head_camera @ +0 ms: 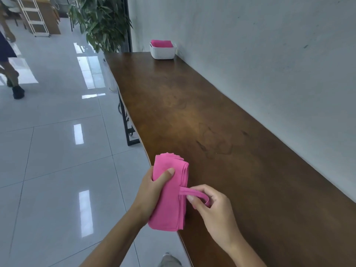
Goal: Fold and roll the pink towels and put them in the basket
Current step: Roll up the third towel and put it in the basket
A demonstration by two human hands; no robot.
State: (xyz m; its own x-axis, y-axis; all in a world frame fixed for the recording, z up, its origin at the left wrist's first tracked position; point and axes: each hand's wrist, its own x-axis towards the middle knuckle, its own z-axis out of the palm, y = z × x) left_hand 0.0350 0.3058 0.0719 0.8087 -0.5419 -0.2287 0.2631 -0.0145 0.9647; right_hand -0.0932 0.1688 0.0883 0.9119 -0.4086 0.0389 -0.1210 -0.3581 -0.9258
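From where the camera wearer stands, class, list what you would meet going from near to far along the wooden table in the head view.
Right hand pinching a pink loop → folded pink towel gripped by the left hand → a long bare stretch of wooden table → white basket at the far end, holding a second pink towel.

Table: long brown wooden top (221, 116) runs ahead of the hands, against the wall.
Wall: pale grey, scuffed (269, 54), right of the hands.
Floor: glossy light tiles (57, 151) left of the hands, reflecting ceiling lights.
Plant: leafy (102, 22), far ahead-left.
Shelving: white rack (34, 16), far left.
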